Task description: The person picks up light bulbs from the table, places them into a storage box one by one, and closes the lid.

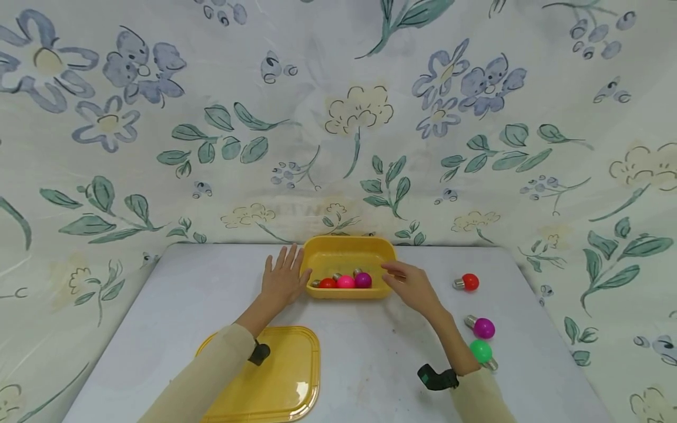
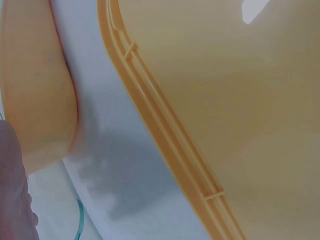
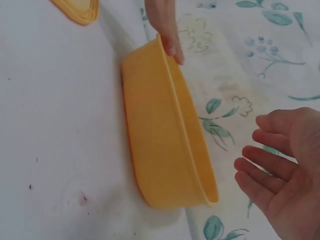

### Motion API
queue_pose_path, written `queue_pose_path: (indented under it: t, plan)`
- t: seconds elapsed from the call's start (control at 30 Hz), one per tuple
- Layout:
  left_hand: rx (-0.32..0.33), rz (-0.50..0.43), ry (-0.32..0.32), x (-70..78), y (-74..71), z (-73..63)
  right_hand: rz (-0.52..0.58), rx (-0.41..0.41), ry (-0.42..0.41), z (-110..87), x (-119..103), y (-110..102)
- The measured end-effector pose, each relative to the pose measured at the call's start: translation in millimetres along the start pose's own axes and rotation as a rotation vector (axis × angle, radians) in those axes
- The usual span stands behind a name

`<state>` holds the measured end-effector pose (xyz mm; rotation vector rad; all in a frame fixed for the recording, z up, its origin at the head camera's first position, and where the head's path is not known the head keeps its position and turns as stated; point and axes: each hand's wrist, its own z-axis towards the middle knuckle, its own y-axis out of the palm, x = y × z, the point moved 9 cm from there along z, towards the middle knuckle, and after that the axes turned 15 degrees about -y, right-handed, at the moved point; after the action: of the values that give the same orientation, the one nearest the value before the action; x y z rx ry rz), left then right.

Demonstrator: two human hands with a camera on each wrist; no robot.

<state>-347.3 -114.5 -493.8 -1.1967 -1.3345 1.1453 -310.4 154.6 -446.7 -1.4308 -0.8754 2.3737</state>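
Note:
A yellow plastic box (image 1: 349, 292) stands at the table's far edge, holding a red bulb (image 1: 328, 283), a pink bulb (image 1: 346, 282) and a purple bulb (image 1: 363, 280). My left hand (image 1: 282, 279) is at the box's left end with its fingers straight and spread. In the right wrist view, that hand's thumb (image 3: 171, 50) reaches the box's rim. Beside the right end is my right hand (image 1: 415, 288). Its fingers (image 3: 267, 165) are loosely bent, hold nothing and stand apart from the box in the right wrist view.
A yellow lid (image 1: 280, 376) lies at the front left, partly under the left forearm. Along the right side lie a red bulb (image 1: 470, 282), a purple bulb (image 1: 483, 328) and a green bulb (image 1: 481, 351). Floral cloth (image 1: 338, 147) hangs behind the white table (image 1: 381, 364).

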Motion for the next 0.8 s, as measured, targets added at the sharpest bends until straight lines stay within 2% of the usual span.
queue_pose_path:
  t: [0.4, 0.8]
  plan:
    - [0.001, 0.013, 0.000, -1.4, 3.1, 2.9, -0.053, 0.003, 0.040, -46.7, 0, -35]
    - [0.007, 0.004, 0.011, -1.5, 3.1, 3.2, -0.078, 0.123, 0.040, -104.2, 4, -68]
